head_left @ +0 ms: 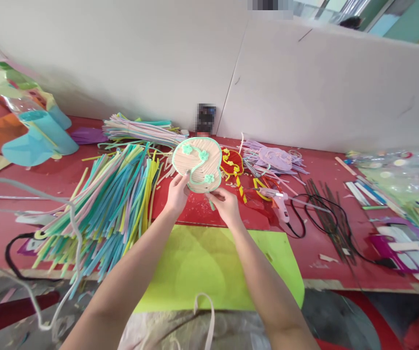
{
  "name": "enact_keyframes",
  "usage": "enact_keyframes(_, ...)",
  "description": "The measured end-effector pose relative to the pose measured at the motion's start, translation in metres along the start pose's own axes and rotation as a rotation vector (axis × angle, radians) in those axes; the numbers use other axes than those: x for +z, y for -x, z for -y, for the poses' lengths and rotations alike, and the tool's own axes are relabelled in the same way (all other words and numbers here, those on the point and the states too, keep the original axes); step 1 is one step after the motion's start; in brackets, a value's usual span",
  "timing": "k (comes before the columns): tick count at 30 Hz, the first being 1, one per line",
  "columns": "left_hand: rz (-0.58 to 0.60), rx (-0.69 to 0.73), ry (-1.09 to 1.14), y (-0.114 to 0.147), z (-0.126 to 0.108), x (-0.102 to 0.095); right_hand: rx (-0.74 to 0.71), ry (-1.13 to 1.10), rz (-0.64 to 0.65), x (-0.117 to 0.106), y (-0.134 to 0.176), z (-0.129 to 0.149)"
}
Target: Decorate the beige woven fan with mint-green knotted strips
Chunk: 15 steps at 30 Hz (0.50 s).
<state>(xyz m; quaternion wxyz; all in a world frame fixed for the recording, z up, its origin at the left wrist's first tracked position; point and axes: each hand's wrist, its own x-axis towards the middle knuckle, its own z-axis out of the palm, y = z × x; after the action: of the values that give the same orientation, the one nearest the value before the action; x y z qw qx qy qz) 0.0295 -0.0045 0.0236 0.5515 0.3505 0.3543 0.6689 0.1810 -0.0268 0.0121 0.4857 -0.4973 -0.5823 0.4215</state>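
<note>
Green-edged, the fan is finger-clamped by left hand and right hand, clear of the wall.

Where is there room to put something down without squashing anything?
The lime-green sheet shows a bare patch between the left forearm and right forearm. Another is red tabletop between that sheet and the thin brown sticks, though a scrap lies there. It's crowded on the left, with fuzzy stems, and around the pink glue gun.
</note>
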Motion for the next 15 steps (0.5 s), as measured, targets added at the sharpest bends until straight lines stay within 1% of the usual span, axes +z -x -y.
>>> enact_keyframes(6, -0.017, 0.019, 0.012, 0.0, 0.001, -0.002, 0.004, -0.01, 0.032, 0.002, 0.001, -0.001)
enact_keyframes(9, -0.002, -0.002, 0.011, 0.0, 0.0, -0.002, -0.004, -0.048, -0.034, -0.002, -0.001, 0.003)
enact_keyframes(11, 0.019, -0.038, 0.014, 0.0, 0.002, -0.003, -0.013, -0.076, -0.084, -0.008, -0.003, 0.008)
enact_keyframes(15, 0.096, -0.173, -0.05, 0.004, 0.006, -0.002, -0.038, -0.12, -0.124, -0.021, -0.006, 0.014)
